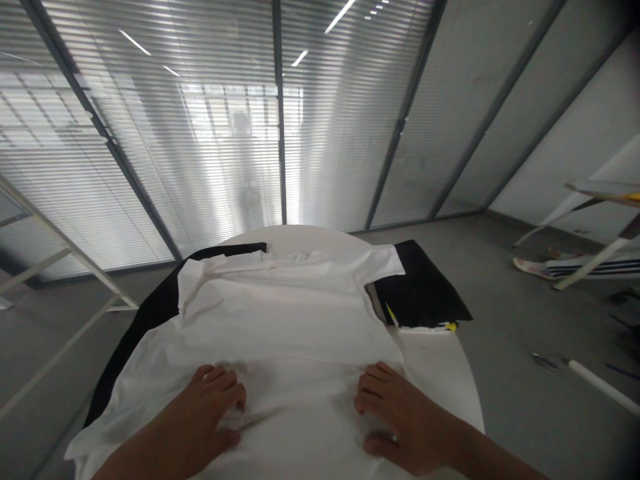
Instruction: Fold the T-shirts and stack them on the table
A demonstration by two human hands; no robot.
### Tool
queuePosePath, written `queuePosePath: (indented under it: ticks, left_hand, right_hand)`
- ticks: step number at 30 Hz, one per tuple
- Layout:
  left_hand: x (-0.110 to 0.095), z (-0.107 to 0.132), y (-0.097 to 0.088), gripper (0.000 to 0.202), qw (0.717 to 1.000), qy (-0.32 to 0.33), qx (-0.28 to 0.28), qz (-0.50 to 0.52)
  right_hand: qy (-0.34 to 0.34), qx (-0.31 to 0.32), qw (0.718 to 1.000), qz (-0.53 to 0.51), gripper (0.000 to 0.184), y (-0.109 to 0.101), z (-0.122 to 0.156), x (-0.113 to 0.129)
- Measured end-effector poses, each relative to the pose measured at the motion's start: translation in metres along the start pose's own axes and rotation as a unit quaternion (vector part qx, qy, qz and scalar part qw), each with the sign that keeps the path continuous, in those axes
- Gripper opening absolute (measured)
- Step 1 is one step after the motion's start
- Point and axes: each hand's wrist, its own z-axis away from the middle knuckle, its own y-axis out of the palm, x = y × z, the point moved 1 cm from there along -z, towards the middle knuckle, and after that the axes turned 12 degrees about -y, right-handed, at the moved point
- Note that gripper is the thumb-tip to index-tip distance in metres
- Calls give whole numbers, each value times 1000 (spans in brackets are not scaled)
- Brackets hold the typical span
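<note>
A white short-sleeved T-shirt [300, 320] lies spread out in front of me, with its collar end far from me. On the left part of its lower body rests my left hand [213, 407], fingers bent and the thumb apart from them. My right hand [387, 410] touches the right part in the same way, thumb and fingers separated by a gap. A crease runs across the cloth beside my left thumb. The shirt's near hem is out of view.
Under the shirt is a rounded white table [445, 367]. Black cloth [150, 317] hangs over its left side, and a black flat item [425, 287] lies at the right. White frames [65, 250] stand left, a chair [600, 200] right. Striped cloth [585, 268] lies near the chair.
</note>
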Motion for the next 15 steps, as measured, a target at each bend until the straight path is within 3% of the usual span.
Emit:
queuePosePath:
  ticks: [2,5,9,12,15]
  left_hand:
    - [-2,-2,4,7,1000,4,0,-10]
    - [-6,-5,5,21,1000,22,-6,-16]
    - [-11,-2,-9,22,999,8,2,31]
    - [-18,7,-25,19,996,-11,41,80]
    - [-29,13,-40,18,992,-6,88,95]
  right_hand:
    - [12,4,1000,-15,29,0,3,4]
    - [18,21,999,-40,13,-2,2,7]
    - [4,64,993,-100,12,-17,4,7]
    - [41,135,973,-184,7,-35,11,1]
    - [79,224,935,-265,11,-54,15,-11]
